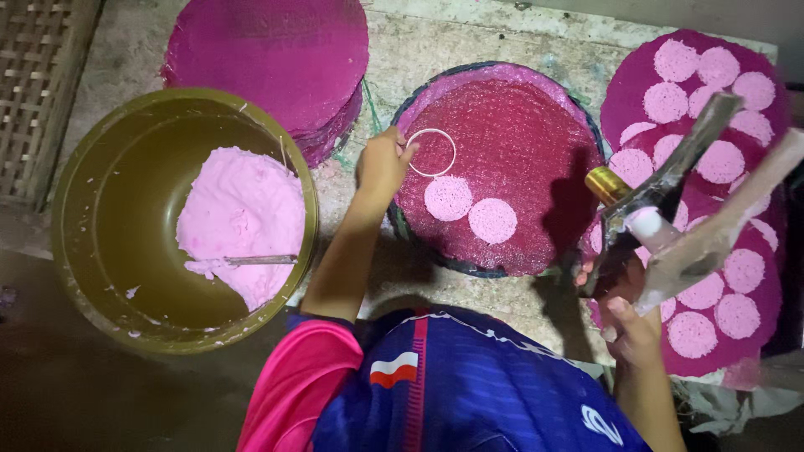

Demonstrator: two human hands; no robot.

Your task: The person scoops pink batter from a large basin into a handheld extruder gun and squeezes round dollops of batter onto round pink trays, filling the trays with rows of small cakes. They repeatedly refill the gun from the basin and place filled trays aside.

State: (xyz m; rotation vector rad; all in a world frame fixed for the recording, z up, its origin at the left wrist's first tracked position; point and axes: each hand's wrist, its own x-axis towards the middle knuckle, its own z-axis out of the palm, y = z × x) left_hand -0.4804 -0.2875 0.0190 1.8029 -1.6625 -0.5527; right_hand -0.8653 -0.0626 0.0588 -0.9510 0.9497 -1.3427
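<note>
My left hand (383,161) pinches a thin white ring (432,152) and holds it flat on a round magenta mesh tray (528,125). Two pale pink discs (469,209) of paste lie on that tray just below the ring. My right hand (630,322) is raised at the right and grips a flat spatula-like tool (670,180) with a brass collar and pink paste on its blade. It hovers between the middle tray and a second magenta tray (624,100) covered with several pink discs.
A large olive bowl (92,209) at the left holds pink paste (243,218) with a metal utensil (260,260) lying in it. A stack of round magenta trays (268,59) sits behind it. A woven mat (38,84) lies at far left.
</note>
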